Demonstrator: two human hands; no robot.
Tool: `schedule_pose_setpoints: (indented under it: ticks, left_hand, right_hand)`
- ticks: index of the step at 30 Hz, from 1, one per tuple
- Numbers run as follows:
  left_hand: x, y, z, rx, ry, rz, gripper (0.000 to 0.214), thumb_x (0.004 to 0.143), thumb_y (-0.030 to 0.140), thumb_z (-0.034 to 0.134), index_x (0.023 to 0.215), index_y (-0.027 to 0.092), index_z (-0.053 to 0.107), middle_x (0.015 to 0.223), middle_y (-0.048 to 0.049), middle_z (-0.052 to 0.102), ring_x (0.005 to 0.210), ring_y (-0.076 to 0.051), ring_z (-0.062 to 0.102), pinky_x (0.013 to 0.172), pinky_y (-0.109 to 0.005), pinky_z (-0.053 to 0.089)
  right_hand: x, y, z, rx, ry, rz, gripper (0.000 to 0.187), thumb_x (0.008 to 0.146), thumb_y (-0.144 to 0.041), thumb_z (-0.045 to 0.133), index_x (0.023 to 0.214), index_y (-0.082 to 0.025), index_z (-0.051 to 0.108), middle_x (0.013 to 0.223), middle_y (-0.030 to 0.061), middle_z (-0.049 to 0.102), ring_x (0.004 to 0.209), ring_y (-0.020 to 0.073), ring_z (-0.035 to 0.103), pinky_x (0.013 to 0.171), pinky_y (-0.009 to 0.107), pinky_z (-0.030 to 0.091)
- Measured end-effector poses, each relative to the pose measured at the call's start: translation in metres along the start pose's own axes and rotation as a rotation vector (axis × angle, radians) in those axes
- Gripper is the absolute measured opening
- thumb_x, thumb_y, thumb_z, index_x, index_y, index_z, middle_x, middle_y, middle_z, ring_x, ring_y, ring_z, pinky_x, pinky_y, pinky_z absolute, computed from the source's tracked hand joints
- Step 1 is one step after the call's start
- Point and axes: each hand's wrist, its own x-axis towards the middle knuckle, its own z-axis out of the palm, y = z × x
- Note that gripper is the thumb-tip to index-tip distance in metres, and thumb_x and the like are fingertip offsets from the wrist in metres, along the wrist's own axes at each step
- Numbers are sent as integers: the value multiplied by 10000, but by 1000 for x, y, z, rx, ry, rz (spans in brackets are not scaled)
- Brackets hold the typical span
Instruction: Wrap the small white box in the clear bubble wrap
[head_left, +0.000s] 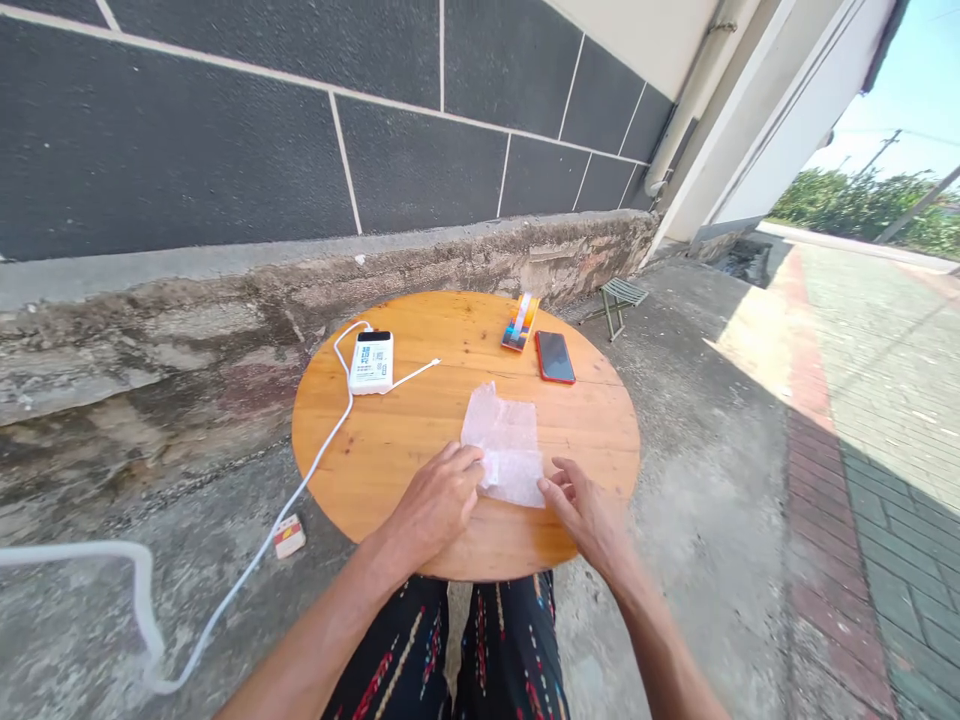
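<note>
Left hand (pixel 439 502) and right hand (pixel 590 512) rest open and apart, fingertips on the near end of the thin sheet (pixel 502 432) at the table's (pixel 375 455) middle, where a gust or slip could carry it off.

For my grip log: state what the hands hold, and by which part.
A thin translucent sheet, lying on the table: left hand on its near-left edge, right hand at its near-right corner. Grip unclear.

Nothing legible — white power bank (pixel 371 362) has dark print blocks w/ tiny chars too small to read, and the striped packet (pixel 520 322) by the red phone (pixel 555 357) shows colour bands — txt on it unreadable.
</note>
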Motion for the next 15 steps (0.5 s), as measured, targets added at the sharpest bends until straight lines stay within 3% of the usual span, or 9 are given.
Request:
schedule_pose_setpoints:
  ticks: [5,8,11,15]
  left_hand:
    - [-3,0,-5,-84,2,6,313,732,-21,400,857,170,615,1081,-52,598,978,-197,509,885,-346,464]
    - [-3,-3,-5,-112,11,10,343,720,-29,385,850,172,631,1071,-49,611,980,-190,520,892,-343,466]
    - [-2,-7,-3,-106,14,21,354,723,-36,377,836,173,640,1062,-52,622,972,-191,529,872,-338,472]
    - [0,-10,0,-114,28,47,319,771,-11,386,803,182,637,1044,-49,630,956,-191,543,861,-327,467]
  right_hand:
    - [5,-16,24,-24,56,-16,471,892,-402,493,1247,-93,485,925,104,670,780,222,640,685,310,471]
    - [4,-15,27,-93,120,4,433,902,-371,503,1228,-87,499,852,96,674,754,220,645,646,286,452]
    - [0,-15,19,-224,120,68,317,941,-398,461,1052,-134,598,747,71,659,707,220,643,604,271,410]
    - [-5,-28,13,-330,114,103,321,948,-407,467,788,-170,612,737,79,637,701,214,618,589,263,365]
